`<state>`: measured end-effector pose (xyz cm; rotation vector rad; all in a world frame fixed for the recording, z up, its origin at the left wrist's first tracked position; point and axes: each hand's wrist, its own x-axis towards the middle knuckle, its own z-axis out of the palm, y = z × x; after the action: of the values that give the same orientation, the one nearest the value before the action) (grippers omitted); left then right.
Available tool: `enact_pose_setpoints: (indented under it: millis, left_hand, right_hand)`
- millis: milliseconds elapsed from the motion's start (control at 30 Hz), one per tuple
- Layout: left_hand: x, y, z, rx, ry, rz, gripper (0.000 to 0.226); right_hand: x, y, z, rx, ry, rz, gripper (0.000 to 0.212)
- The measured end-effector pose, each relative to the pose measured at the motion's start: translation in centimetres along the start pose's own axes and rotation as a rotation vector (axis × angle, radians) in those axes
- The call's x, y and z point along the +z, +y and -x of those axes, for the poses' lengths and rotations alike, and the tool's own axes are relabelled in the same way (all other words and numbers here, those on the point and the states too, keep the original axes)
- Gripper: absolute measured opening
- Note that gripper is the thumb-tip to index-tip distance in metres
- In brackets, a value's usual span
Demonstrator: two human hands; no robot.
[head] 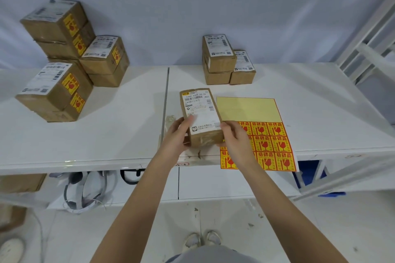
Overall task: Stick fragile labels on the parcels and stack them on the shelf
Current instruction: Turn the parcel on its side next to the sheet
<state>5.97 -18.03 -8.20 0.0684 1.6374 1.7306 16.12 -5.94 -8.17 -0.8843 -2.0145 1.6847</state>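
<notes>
The parcel (201, 116) sits near the front edge of the white counter (119, 130), held between both hands; the left hand (177, 134) has its fingers curled round the near left corner with the thumb lying on the white shipping slip, and the right hand (233, 136) grips the near right side, fingers wrapped down the box wall; just beside it on the right lies the label sheet (275, 141), its upper part already stripped to bare yellow backing; judging by the labelled stack (64, 60) at the left, whose red and yellow stickers sit on the side faces, the step in hand is probably turning this box so a bare cardboard side comes up; it would go best with one hand steadying the box while the other peels a sticker by a corner, pressing it flat and clear of the barcode; two unlabelled stacks (226, 60) wait at the back; the right hand and arm cover part of the sheet, the far sides of the box are hidden, and the slip's print is too blurred to read
</notes>
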Motion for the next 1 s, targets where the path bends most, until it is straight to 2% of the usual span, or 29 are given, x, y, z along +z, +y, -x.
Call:
enact_pose_setpoints:
  millis: [100, 200, 267, 333, 400, 567, 700, 867, 933, 1000]
  left_hand:
    - [0.4, 0.1, -0.2, 0.046, 0.092, -0.070, 0.054]
    - [1.0, 0.6, 0.3, 0.218, 0.204, -0.266, 0.047]
    - [1.2, 0.9, 0.7, 0.315, 0.240, -0.405, 0.055]
    - [1.2, 1.2, 1.0, 0.364, 0.245, -0.536, 0.063]
    - [1.0, 1.5, 1.1, 0.386, 0.243, -0.623, 0.064]
    - [0.3, 1.9, 1.4, 0.379, 0.198, -0.697, 0.047]
    - [0.2, 1.6, 1.3, 0.366, 0.236, -0.742, 0.038]
    - [0.7, 2.3, 0.6, 0.468, 0.310, -0.816, 0.025]
    - [0.9, 2.6, 0.4, 0.491, 0.326, -0.881, 0.016]
    - [1.0, 2.9, 0.2, 0.498, 0.336, -0.912, 0.010]
  right_hand:
    - [-0.2, 0.6, -0.4, -0.163, 0.020, 0.365, 0.028]
    - [-0.1, -0.3, -0.4, -0.350, 0.023, 0.484, 0.035]
    - [0.3, -1.4, -0.4, -0.347, -0.113, 0.439, 0.040]
    - [0.7, -1.9, -0.7, -0.243, -0.252, 0.355, 0.049]
    - [0.6, -2.1, -0.9, -0.164, -0.284, 0.275, 0.055]
    - [0.2, -1.1, -0.7, -0.111, -0.285, 0.128, 0.040]
    - [0.6, -0.1, -0.2, -0.080, -0.270, 0.134, 0.033]
    - [1.0, -0.1, 0.0, -0.138, -0.231, 0.172, 0.043]
    - [1.1, 0.0, -0.2, -0.215, -0.192, 0.281, 0.054]
    - [1.3, 0.0, -0.2, -0.326, -0.161, 0.416, 0.056]
